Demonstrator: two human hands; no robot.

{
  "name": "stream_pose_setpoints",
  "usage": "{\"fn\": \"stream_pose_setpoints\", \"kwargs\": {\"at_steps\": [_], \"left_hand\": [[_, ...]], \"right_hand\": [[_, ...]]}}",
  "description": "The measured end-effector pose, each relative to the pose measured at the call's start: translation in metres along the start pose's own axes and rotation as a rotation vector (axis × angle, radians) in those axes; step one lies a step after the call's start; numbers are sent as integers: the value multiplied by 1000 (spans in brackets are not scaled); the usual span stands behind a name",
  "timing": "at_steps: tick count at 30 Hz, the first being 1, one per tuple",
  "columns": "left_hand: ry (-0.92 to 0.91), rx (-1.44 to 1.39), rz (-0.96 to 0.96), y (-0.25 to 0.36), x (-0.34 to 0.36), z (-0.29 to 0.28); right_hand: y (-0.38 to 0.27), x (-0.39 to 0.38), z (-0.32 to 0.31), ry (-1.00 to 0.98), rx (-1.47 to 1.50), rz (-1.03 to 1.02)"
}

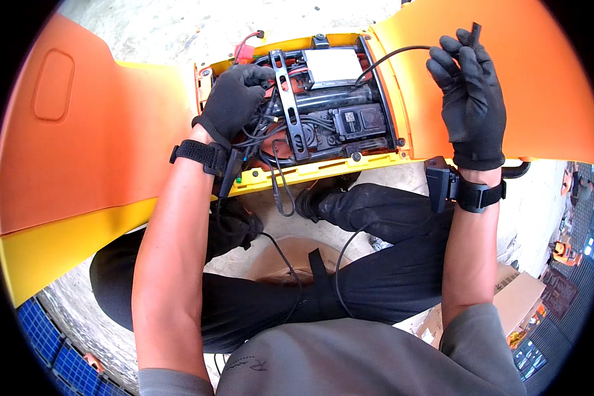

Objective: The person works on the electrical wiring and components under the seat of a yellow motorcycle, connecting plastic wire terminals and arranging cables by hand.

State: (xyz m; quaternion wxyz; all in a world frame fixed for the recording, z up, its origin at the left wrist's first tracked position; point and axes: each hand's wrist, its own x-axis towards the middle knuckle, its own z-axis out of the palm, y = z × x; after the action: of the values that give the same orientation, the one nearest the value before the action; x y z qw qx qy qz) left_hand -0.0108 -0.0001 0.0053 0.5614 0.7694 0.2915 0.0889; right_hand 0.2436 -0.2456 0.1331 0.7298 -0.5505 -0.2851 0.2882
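At the lower left of the frame, blue crates (43, 328) are seen beside a large orange panel (72, 145) edged in yellow. Right of that panel, at upper centre-left, the black-gloved left hand (231, 100) is placed over the left end of an open equipment bay, its fingers bent among a bundle of dark wires (261, 132); whether a wire is gripped cannot be told, as the fingertips are partly hidden. Just above this hand, a red connector (244, 54) is seen at the bay's far edge. The bay is crossed by a slotted black bracket (288, 105), right of which a silver box (335, 68) is set above a black module (360, 123). From beside the silver box, a black cable (409, 48) is led in an arc toward the upper right, across part of a second orange panel (541, 92). There its end is gripped by the bent fingers of the gloved right hand (474, 99), with the tip left projecting upward. At the lower right, a cardboard box (523, 295) is seen.
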Motion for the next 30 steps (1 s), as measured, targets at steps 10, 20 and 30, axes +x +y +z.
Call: {"fn": "stream_pose_setpoints", "kwargs": {"at_steps": [10,20,30], "left_hand": [[27,-113,49,0,1,2],[44,-7,14,15,4,4],[-169,-399,11,4,7,-6]], "right_hand": [[-10,2,-10,-85,63,-65],[-7,-4,12,-83,57,-46],[4,-2,21,-286,67,84]]}}
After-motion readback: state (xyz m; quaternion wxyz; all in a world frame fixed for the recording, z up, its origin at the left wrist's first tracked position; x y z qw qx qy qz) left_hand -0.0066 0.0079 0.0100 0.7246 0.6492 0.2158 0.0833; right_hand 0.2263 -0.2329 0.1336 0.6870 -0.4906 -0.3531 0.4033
